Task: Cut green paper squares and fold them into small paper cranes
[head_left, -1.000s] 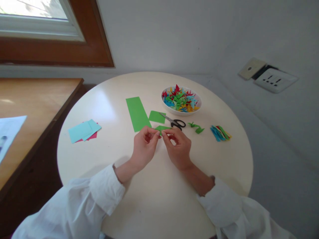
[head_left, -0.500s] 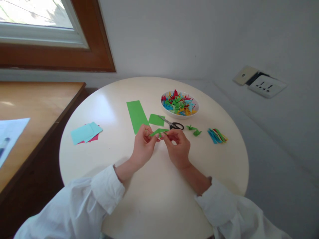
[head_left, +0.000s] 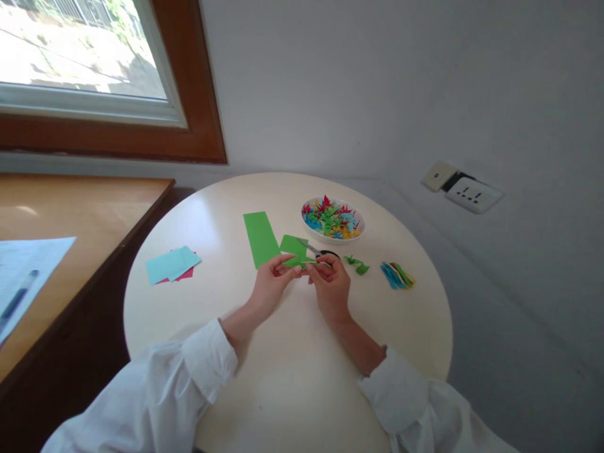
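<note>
Between my two hands, over the middle of the round table, is a small folded piece of green paper point(head_left: 301, 261). My left hand point(head_left: 274, 282) pinches its left side between thumb and fingers. On the other side, the fingertips of my right hand point(head_left: 331, 289) are closed on it too, and they hide part of it. Just beyond my fingers lie a long green paper strip point(head_left: 260, 238), a smaller green paper piece point(head_left: 291, 243) and scissors point(head_left: 317, 251), whose black handles are partly behind my right hand. Two small green folded paper pieces point(head_left: 357, 264) lie right of it.
A white bowl point(head_left: 332, 240) of colourful folded paper cranes stands at the back of the white table point(head_left: 283, 390). Light blue and red paper sheets point(head_left: 172, 264) lie left, a stack of coloured strips point(head_left: 397, 275) right. A wooden desk point(head_left: 94, 207) adjoins at left.
The view has tilted up and shifted, so everything sits lower in the picture. My left fingers have straightened a little along the folded green paper, which now shows at a different angle.
</note>
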The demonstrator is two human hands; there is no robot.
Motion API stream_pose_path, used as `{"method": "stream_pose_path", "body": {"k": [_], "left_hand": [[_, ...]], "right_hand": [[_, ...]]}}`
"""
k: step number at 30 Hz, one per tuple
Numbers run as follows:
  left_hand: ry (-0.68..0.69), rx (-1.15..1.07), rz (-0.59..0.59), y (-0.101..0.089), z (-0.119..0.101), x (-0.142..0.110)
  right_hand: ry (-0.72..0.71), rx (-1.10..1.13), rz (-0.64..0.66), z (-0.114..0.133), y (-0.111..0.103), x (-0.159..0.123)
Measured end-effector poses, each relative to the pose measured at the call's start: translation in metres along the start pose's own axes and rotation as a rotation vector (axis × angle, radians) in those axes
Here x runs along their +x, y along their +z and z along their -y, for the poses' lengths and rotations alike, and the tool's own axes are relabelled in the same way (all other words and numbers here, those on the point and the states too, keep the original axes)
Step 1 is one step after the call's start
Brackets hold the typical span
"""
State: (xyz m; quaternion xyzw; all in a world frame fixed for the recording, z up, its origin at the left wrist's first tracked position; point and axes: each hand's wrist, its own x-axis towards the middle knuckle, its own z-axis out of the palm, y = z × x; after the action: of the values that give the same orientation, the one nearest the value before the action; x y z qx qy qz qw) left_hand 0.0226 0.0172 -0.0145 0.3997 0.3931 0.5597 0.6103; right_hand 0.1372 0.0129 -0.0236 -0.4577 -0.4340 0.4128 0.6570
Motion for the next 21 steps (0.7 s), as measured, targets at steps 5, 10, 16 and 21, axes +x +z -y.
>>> {"method": "stream_pose_path", "body": {"k": [5,10,16,21], "left_hand": [[0.013,-0.08,0.048,0.004,0.0,-0.001],[-0.024,0.013,-0.014,-0.003,-0.001,0.001],[-0.029,0.234,0.098,-0.015,0.008,0.005],[0.0,0.375,0.167,-0.022,0.014,0.007]], "right_hand": [[0.023,-0.006,0.041,-0.001,0.0,-0.001],[-0.02,-0.109,0.071,-0.005,-0.006,-0.001],[-0.185,-0.362,0.09,-0.004,-0.015,-0.001],[-0.278,-0.39,0.247,-0.003,-0.014,-0.004]]}}
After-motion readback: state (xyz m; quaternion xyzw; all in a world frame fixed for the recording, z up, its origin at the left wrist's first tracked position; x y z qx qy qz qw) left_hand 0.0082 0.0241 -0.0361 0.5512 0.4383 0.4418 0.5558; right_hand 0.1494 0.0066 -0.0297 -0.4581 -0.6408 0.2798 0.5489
